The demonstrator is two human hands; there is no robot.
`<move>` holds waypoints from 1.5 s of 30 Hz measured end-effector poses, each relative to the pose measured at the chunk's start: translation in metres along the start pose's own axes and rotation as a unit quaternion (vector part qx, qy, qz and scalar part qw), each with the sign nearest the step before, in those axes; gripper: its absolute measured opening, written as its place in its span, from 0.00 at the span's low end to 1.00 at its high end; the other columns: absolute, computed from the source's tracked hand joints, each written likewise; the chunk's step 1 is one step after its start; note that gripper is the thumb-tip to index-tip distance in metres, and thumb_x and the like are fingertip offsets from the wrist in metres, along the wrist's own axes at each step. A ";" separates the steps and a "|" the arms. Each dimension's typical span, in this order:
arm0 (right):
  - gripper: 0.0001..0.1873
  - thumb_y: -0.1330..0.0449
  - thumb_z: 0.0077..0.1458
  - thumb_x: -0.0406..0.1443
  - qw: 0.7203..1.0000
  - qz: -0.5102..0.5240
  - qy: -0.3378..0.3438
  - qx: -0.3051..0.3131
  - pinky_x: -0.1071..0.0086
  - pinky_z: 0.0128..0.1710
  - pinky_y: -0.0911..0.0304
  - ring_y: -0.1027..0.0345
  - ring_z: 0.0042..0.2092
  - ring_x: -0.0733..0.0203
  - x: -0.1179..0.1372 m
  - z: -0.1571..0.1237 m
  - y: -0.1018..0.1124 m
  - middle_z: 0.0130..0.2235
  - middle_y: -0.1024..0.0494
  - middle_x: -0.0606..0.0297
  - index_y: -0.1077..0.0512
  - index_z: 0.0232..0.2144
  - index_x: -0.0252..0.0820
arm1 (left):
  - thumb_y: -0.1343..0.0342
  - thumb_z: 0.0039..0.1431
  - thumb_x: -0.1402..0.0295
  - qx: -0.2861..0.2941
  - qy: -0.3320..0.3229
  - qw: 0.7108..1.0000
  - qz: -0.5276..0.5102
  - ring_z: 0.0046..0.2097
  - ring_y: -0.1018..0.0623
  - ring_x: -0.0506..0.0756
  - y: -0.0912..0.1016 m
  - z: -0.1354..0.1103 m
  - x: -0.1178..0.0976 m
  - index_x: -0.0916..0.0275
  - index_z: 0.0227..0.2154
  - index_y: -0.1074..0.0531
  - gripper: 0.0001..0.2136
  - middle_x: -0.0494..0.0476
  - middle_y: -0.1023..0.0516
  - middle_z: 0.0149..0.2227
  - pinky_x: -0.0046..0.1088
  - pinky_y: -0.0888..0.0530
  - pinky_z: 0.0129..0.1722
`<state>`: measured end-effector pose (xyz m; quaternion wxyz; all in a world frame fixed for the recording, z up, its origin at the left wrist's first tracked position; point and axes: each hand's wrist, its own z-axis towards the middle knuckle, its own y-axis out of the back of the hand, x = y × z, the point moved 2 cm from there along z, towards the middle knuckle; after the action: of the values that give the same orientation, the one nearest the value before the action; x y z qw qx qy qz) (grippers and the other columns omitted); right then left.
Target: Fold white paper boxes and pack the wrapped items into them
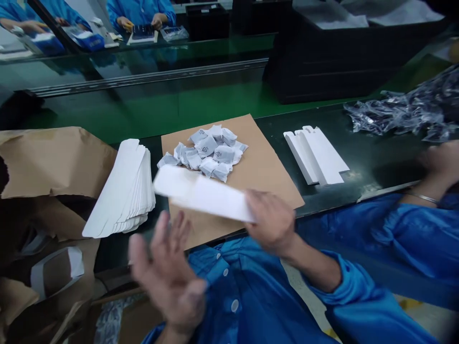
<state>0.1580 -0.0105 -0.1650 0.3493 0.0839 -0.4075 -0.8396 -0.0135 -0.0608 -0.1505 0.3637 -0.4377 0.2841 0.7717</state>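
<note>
My right hand (273, 220) grips one end of a long white paper box (208, 192), smeared by motion, held over a brown cardboard sheet (265, 157). Its far end points left, close to a pile of small white packets (210, 150) lying on the sheet. My left hand (168, 272) is raised near the table's front edge, fingers spread, with nothing in it. Left of the sheet lies a fanned stack of flat white cartons (124, 191). Some narrow white boxes (315, 155) rest side by side to the right.
A large black bin (344, 57) stands on the green conveyor (172, 102). Clear plastic bags (409, 107) are heaped at right. A neighbour's hand (442, 162) is at the right edge. Brown paper (53, 162) is at left. Co-workers' hands (158, 21) show across the line.
</note>
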 end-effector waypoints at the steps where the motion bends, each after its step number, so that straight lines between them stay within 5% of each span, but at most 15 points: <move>1: 0.24 0.52 0.63 0.33 1.000 0.004 0.003 0.003 0.53 0.39 0.29 0.26 0.46 0.43 0.020 -0.002 -0.009 0.46 0.23 0.39 0.36 0.58 0.26 | 0.46 0.55 0.45 0.027 0.016 1.000 0.005 0.60 0.30 0.65 -0.007 -0.007 -0.003 0.44 0.67 0.64 0.43 0.61 0.41 0.66 0.50 0.26 0.53; 3: 0.25 0.54 0.62 0.30 0.998 0.035 0.036 0.030 0.54 0.41 0.30 0.28 0.49 0.42 0.059 -0.002 -0.025 0.49 0.25 0.37 0.39 0.59 0.22 | 0.40 0.54 0.52 0.014 0.054 0.998 0.026 0.61 0.31 0.63 -0.011 -0.008 -0.004 0.44 0.66 0.74 0.50 0.62 0.47 0.68 0.49 0.27 0.55; 6: 0.29 0.51 0.63 0.35 0.981 0.134 0.049 0.133 0.54 0.49 0.32 0.32 0.54 0.44 0.089 0.005 -0.033 0.54 0.29 0.37 0.45 0.62 0.20 | 0.35 0.52 0.65 -0.039 0.114 0.992 0.044 0.50 0.23 0.57 0.008 0.015 0.007 0.44 0.67 0.69 0.51 0.60 0.37 0.62 0.41 0.25 0.52; 9: 0.43 0.44 0.60 0.50 0.931 0.286 0.076 0.214 0.59 0.51 0.32 0.33 0.55 0.50 0.074 0.020 -0.021 0.56 0.29 0.45 0.51 0.65 0.25 | 0.35 0.50 0.65 -0.013 0.175 0.984 0.021 0.37 0.21 0.53 0.036 0.037 0.028 0.49 0.67 0.57 0.46 0.57 0.27 0.50 0.32 0.21 0.39; 13: 0.25 0.43 0.62 0.43 0.939 0.328 -0.051 0.086 0.62 0.51 0.33 0.29 0.50 0.56 0.029 0.042 -0.005 0.50 0.23 0.54 0.35 0.57 0.38 | 0.34 0.47 0.62 0.101 0.204 0.972 -0.048 0.34 0.21 0.56 0.053 0.033 0.049 0.51 0.67 0.57 0.48 0.57 0.26 0.44 0.32 0.21 0.28; 16: 0.17 0.41 0.61 0.38 0.904 0.401 -0.138 0.049 0.67 0.43 0.30 0.28 0.40 0.62 0.022 0.052 -0.010 0.43 0.22 0.59 0.29 0.51 0.40 | 0.34 0.48 0.63 0.175 0.167 0.970 -0.035 0.34 0.20 0.57 0.047 0.018 0.049 0.53 0.67 0.59 0.48 0.58 0.25 0.44 0.35 0.21 0.32; 21: 0.16 0.40 0.60 0.38 0.881 0.463 -0.059 0.075 0.68 0.44 0.31 0.29 0.42 0.62 0.047 0.055 -0.023 0.44 0.24 0.57 0.27 0.49 0.37 | 0.33 0.45 0.65 0.176 0.023 0.982 0.066 0.51 0.24 0.62 0.033 0.012 0.034 0.56 0.62 0.46 0.41 0.64 0.33 0.57 0.36 0.24 0.47; 25: 0.13 0.39 0.60 0.36 0.856 0.500 -0.040 0.124 0.68 0.43 0.32 0.29 0.42 0.62 0.042 0.056 -0.022 0.42 0.23 0.59 0.25 0.46 0.38 | 0.33 0.45 0.67 0.183 0.024 0.981 0.055 0.45 0.22 0.55 0.031 0.015 0.034 0.55 0.54 0.41 0.33 0.57 0.31 0.51 0.30 0.22 0.40; 28: 0.10 0.40 0.61 0.38 0.811 0.563 -0.151 0.055 0.70 0.39 0.31 0.28 0.38 0.64 0.021 0.063 -0.017 0.40 0.22 0.62 0.24 0.42 0.41 | 0.33 0.44 0.68 0.187 0.013 0.980 0.069 0.42 0.22 0.54 0.030 0.016 0.035 0.56 0.51 0.39 0.30 0.57 0.32 0.50 0.28 0.22 0.36; 30: 0.11 0.43 0.63 0.40 0.749 0.612 -0.250 0.034 0.72 0.33 0.32 0.28 0.32 0.67 0.009 0.069 -0.017 0.36 0.22 0.64 0.24 0.39 0.41 | 0.33 0.45 0.68 0.203 0.011 0.977 0.063 0.39 0.22 0.53 0.028 0.015 0.035 0.55 0.50 0.39 0.29 0.56 0.32 0.49 0.28 0.22 0.33; 33: 0.14 0.40 0.60 0.44 0.663 0.686 -0.274 0.122 0.73 0.28 0.35 0.32 0.28 0.67 0.007 0.079 -0.022 0.29 0.25 0.66 0.26 0.30 0.38 | 0.34 0.47 0.69 0.234 0.023 0.971 0.042 0.34 0.22 0.51 0.023 0.013 0.034 0.55 0.51 0.40 0.29 0.55 0.30 0.47 0.27 0.22 0.30; 35: 0.14 0.35 0.54 0.43 0.642 0.701 -0.254 0.182 0.72 0.31 0.36 0.33 0.30 0.66 0.012 0.082 -0.023 0.28 0.26 0.66 0.27 0.27 0.37 | 0.34 0.47 0.69 0.238 0.031 0.969 0.052 0.34 0.21 0.52 0.022 0.013 0.034 0.56 0.51 0.41 0.29 0.56 0.29 0.47 0.28 0.22 0.30; 39: 0.11 0.31 0.48 0.38 0.678 0.652 -0.240 0.240 0.72 0.34 0.37 0.33 0.36 0.65 0.019 0.081 -0.019 0.34 0.24 0.65 0.25 0.33 0.37 | 0.34 0.48 0.68 0.217 0.006 0.971 0.098 0.39 0.21 0.54 0.021 0.012 0.033 0.58 0.53 0.41 0.30 0.56 0.30 0.46 0.28 0.22 0.33; 42: 0.10 0.33 0.50 0.36 0.714 0.611 -0.245 0.238 0.72 0.35 0.37 0.32 0.36 0.65 0.020 0.079 -0.015 0.35 0.23 0.65 0.24 0.35 0.37 | 0.35 0.48 0.69 0.185 -0.022 0.978 0.096 0.43 0.21 0.55 0.018 0.009 0.032 0.58 0.55 0.44 0.33 0.58 0.31 0.47 0.28 0.22 0.37; 45: 0.09 0.34 0.51 0.36 0.718 0.610 -0.253 0.220 0.70 0.36 0.36 0.31 0.37 0.64 0.021 0.079 -0.013 0.35 0.23 0.63 0.23 0.35 0.36 | 0.34 0.47 0.70 0.162 -0.030 0.984 0.072 0.47 0.22 0.57 0.014 0.004 0.033 0.57 0.58 0.47 0.37 0.61 0.33 0.51 0.28 0.22 0.38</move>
<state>0.1018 0.0308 -0.1201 0.6411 -0.3242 -0.6168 -0.3217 -0.0383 -0.0554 -0.1759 0.3814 -0.3277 0.4250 0.7527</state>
